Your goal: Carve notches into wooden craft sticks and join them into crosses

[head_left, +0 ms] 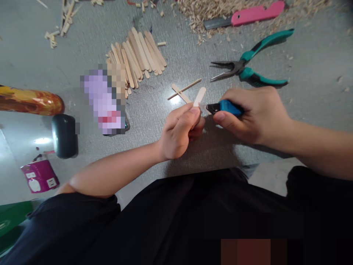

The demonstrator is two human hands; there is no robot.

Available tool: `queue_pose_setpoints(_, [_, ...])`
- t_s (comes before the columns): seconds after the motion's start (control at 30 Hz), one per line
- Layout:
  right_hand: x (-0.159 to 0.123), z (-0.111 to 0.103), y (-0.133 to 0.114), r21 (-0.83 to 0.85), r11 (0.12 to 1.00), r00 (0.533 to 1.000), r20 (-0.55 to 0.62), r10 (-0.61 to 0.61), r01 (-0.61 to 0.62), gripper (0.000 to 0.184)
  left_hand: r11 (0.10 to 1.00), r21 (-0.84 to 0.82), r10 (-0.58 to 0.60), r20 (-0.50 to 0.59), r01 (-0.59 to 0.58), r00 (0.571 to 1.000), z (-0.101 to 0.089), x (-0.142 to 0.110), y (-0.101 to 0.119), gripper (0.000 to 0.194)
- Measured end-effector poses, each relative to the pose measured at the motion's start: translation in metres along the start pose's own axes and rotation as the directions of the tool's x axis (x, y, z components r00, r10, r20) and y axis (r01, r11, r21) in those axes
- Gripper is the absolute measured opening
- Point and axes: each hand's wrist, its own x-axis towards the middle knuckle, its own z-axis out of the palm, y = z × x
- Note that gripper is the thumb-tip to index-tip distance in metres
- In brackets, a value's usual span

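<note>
Between the thumb and fingers of my left hand (180,129) is a wooden craft stick (200,95), its rounded end pointing up and away. My right hand (255,114) is closed around a blue utility knife (231,108), whose black tip points left at the stick. The thin blade is blurred, so I cannot tell whether it touches the wood. Just beyond my left hand, a thin wooden strip (190,85) lies across another craft stick (176,89) on the table.
A pile of craft sticks (135,55) lies beyond my left hand, beside a blurred-out phone (103,99). Teal-handled pliers (245,66) and a pink folding saw (256,14) lie at the right, near wood shavings (198,14). A dark case (65,136) and a purple box (41,176) sit at the left.
</note>
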Motion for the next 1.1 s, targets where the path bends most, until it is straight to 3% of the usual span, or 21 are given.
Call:
queue_pose_setpoints(0.23, [0.001,0.001,0.004,0.075,0.995,0.998,-0.030,-0.057,0.059,0.066,1.000,0.008,-0.002,0.003,0.002,1.000,-0.001,-0.001,0.000,0.065])
queue_pose_setpoints(0.47, [-0.001,-0.002,0.005,0.095,0.992,0.995,0.048,-0.083,0.079,0.064,0.996,0.037,0.074,0.045,-0.076,0.996,0.000,-0.004,-0.004,0.063])
queue_pose_setpoints(0.73, [-0.005,0.006,0.004,0.088,0.994,0.996,-0.069,-0.064,0.070,0.061,0.999,-0.008,0.048,0.045,-0.048,0.998,0.004,-0.008,-0.007,0.062])
queue_pose_setpoints(1.1, [0.001,-0.001,0.002,-0.024,0.999,0.998,-0.044,-0.040,0.039,0.055,0.997,0.079,-0.002,-0.100,0.010,0.995,0.008,-0.003,-0.004,0.072])
